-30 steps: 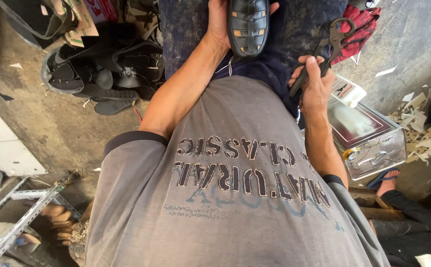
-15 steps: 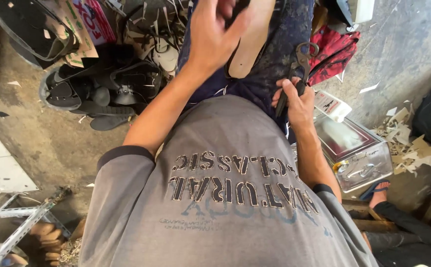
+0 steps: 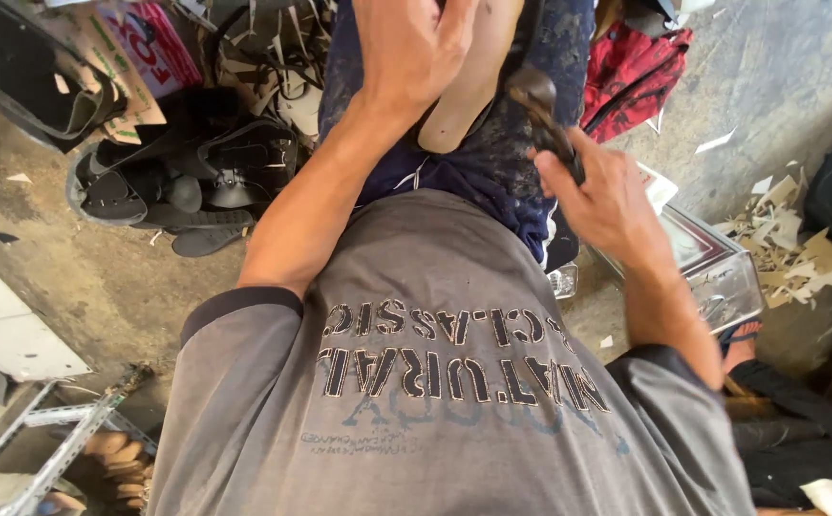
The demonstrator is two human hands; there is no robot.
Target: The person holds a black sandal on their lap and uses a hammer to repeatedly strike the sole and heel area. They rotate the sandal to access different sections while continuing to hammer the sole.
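Head view: left hand (image 3: 416, 57) gripping tan sole (image 3: 469, 91), right hand (image 3: 607, 196) clutching dark tool (image 3: 540, 115), pink sign (image 3: 153, 43) beyond.

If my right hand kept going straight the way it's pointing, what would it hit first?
Most likely the tan shoe sole on your lap: the right hand aims its dark tool up-left at the sole's edge, though depth is unclear.
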